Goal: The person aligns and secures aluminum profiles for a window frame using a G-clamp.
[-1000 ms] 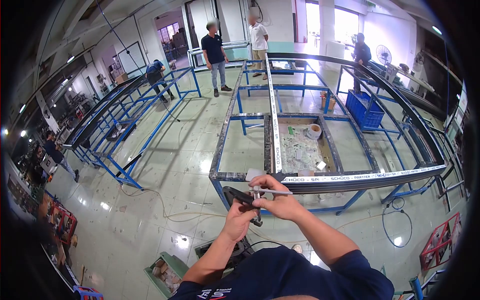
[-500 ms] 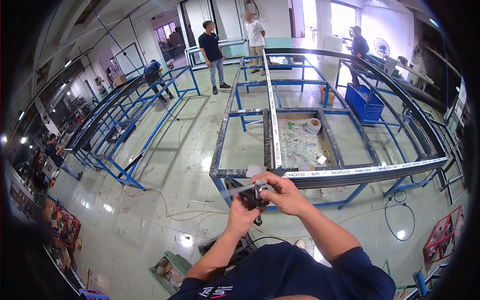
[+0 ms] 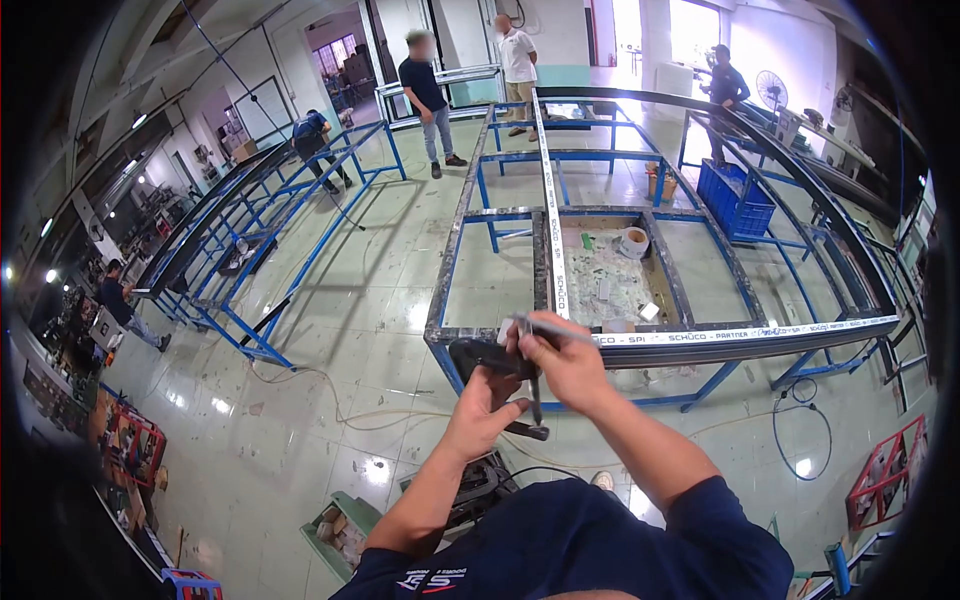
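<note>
The left hand (image 3: 487, 400) is clamped around a dark hand tool (image 3: 495, 365), its fingers closed on the body. The right hand (image 3: 563, 362) grips a thin metal rod (image 3: 553, 329) set across the tool's top. Both are held just near the taped aluminium profile (image 3: 740, 332) lying on the blue steel frame (image 3: 452, 260).

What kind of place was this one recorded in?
Probably an aluminium window or facade fabrication workshop: long blue steel work racks, a long profile wrapped in printed protective film, and a blue crate on the floor.
</note>
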Demonstrator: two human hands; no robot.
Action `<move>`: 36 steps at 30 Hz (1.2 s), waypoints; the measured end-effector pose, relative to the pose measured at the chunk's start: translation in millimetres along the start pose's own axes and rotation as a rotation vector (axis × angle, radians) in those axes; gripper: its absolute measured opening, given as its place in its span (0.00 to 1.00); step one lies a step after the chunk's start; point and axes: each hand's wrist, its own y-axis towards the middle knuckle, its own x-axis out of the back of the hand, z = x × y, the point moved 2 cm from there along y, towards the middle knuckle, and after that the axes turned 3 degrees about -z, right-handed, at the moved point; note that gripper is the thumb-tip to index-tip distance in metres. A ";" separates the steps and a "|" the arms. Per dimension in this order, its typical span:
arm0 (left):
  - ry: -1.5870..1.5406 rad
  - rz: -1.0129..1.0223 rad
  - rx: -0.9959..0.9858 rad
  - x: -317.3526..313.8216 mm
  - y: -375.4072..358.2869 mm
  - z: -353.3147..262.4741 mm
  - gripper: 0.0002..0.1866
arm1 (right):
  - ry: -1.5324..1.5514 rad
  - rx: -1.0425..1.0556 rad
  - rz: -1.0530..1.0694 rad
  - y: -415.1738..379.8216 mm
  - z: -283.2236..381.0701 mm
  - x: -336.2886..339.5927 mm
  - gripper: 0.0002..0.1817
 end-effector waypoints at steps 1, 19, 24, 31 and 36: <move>0.108 0.046 0.044 1.6 -1.3 -5.3 0.32 | 0.018 -0.015 0.009 6.3 -1.3 1.7 0.09; -0.137 -0.360 0.081 3.6 -0.4 59.8 0.15 | -0.267 0.025 0.018 56.8 14.7 15.2 0.22; -0.321 -0.423 0.226 9.4 -7.5 66.2 0.19 | -0.712 -0.080 -0.125 -0.4 -26.1 36.4 0.24; -0.369 -0.460 0.284 5.8 -11.8 77.1 0.20 | -0.739 -0.249 -0.111 -7.1 -75.9 52.8 0.16; -0.353 -0.479 0.264 5.8 -13.4 77.7 0.19 | -0.544 -0.244 -0.177 -3.3 -84.8 53.0 0.15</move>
